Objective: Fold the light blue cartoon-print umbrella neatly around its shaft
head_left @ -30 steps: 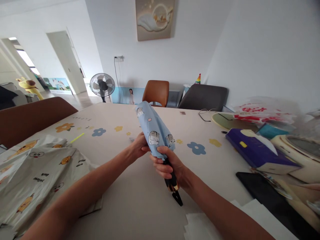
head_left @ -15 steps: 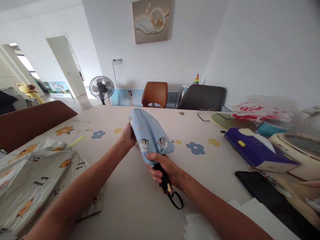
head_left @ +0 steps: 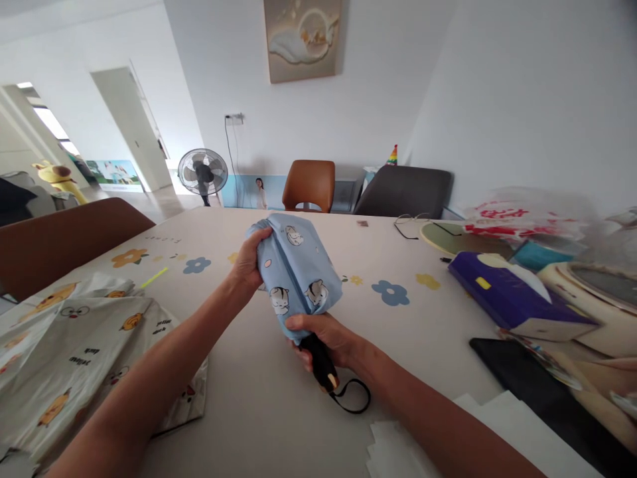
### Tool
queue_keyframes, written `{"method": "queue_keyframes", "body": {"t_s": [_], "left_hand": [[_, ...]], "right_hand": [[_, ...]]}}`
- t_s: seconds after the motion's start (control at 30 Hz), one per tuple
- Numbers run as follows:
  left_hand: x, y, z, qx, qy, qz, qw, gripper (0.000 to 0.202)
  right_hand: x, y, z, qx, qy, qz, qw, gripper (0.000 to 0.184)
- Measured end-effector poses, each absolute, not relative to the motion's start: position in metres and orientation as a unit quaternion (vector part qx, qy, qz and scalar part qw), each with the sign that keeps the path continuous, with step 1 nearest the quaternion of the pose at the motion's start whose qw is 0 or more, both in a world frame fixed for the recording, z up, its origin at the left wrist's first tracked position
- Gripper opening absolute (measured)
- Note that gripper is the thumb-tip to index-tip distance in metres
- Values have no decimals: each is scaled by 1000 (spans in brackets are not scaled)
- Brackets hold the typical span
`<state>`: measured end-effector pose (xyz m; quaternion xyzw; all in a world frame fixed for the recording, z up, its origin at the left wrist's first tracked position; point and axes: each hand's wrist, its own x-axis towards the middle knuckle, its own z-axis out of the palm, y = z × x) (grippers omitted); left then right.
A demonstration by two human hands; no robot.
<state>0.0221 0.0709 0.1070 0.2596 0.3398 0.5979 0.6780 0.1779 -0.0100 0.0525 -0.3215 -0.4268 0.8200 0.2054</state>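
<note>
A folded light-blue umbrella (head_left: 301,265) with cartoon animals printed on its cloth is held above the table between both my hands. My left hand (head_left: 249,257) grips its far end from the left side, thumb on top of the cloth. My right hand (head_left: 326,338) is wrapped round the near end, where the cloth meets the black handle (head_left: 323,365), with the thumb lying over the fabric. A black wrist strap (head_left: 355,398) loops from the handle's end. The cloth flaps look loose and puffed out. Some fingers of both hands are hidden behind the umbrella.
A flower-patterned table (head_left: 239,398) lies below. On the left is a crumpled printed cloth bag (head_left: 99,352). Along the right are a purple tissue pack (head_left: 517,295), a black flat object (head_left: 537,378), white papers (head_left: 497,425), glasses (head_left: 408,229) and a plastic bag (head_left: 527,212).
The umbrella has turned so more of its right-hand flap shows. My left hand has moved slightly left and up, its thumb now over the cloth. My right hand keeps hold near the handle.
</note>
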Motion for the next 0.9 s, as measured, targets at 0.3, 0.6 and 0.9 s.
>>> {"method": "queue_keyframes", "body": {"t_s": [0.3,0.6,0.9], "left_hand": [[21,75,99,246,339,580,699,22],[25,73,95,234,334,568,715,26],[47,70,62,247,415,517,707,43]], "right_hand": [[166,-18,55,-213,-335,830,392,39],[165,-21,60,-283,-327,839,330,12],[163,-10,51,-428,-348,748,369,12]]}}
